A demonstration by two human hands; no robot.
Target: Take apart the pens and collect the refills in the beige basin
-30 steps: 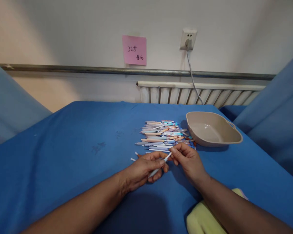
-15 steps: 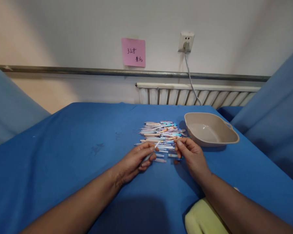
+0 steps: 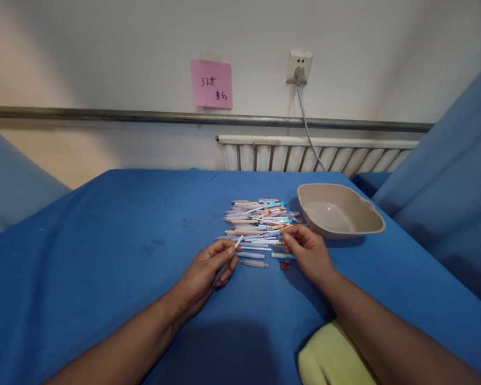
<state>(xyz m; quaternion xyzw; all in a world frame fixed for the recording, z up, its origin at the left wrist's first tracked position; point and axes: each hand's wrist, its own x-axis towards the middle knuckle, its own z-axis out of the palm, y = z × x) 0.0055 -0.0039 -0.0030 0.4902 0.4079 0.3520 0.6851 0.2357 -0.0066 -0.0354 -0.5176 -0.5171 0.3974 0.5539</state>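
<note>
My left hand [image 3: 214, 263] is closed around a slim pen [image 3: 239, 242], whose white end sticks up past the thumb. The rest of the pen is mostly hidden in the palm. It is at the near left edge of a pile of pens [image 3: 252, 221] in pale, blue and orange tones. My right hand [image 3: 307, 248] pinches thumb and fingertips together at the pile's right side. What is between those fingers, if anything, is too small to name. Under the right fingers lie a light-blue piece [image 3: 281, 255] and a small brown piece [image 3: 285, 266].
A beige plastic basin [image 3: 340, 211] stands right of the pile. Yellow cloth [image 3: 328, 355] lies at the near edge under my right forearm. The blue sheet [image 3: 104, 256] covers the surface. Behind are a radiator [image 3: 280, 155], a metal rail [image 3: 144, 116] and a plugged-in cord [image 3: 307, 120].
My left hand has drawn left, away from my right hand, with the pen in it. My right hand stays at the pile's right side. The view has shifted slightly.
</note>
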